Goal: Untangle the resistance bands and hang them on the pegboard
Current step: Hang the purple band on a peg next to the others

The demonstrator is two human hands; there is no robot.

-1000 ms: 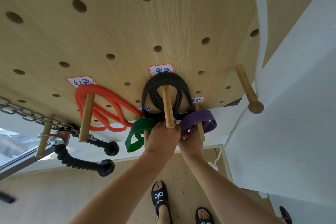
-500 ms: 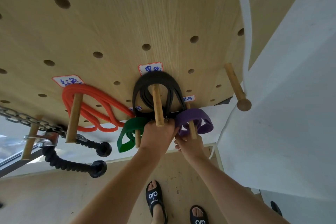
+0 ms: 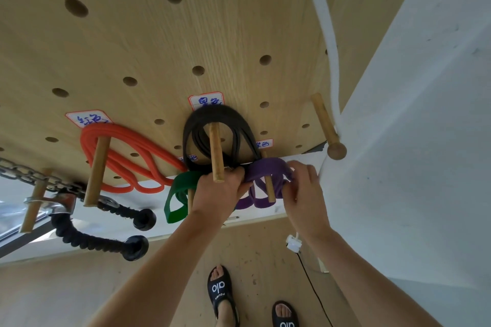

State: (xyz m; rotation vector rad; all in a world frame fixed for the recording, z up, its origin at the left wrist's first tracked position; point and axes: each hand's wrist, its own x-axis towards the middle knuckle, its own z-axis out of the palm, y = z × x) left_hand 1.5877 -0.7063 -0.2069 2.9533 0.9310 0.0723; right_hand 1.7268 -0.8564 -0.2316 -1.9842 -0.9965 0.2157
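The right hand (image 3: pixel 303 194) has moved out from beside the left and now pinches the right side of the purple band (image 3: pixel 268 171), fingers curled over its loop, where half a second ago it sat low and tucked under the band. The left hand (image 3: pixel 220 191) stays where it was, fingers curled on the left side of the same band, just beneath the tip of the peg (image 3: pixel 215 152) that carries the black band (image 3: pixel 212 117). The purple band is draped over its own short peg (image 3: pixel 268 186), its loops now spread wider than a second ago. On the pegboard (image 3: pixel 132 42) the orange band (image 3: pixel 125 146) and the green band (image 3: pixel 178 194) hang unchanged on their pegs, the green one just left of the left hand. All four bands appear hung, so the task looks nearly finished; this seems a final settling of the purple band before the hands let go.
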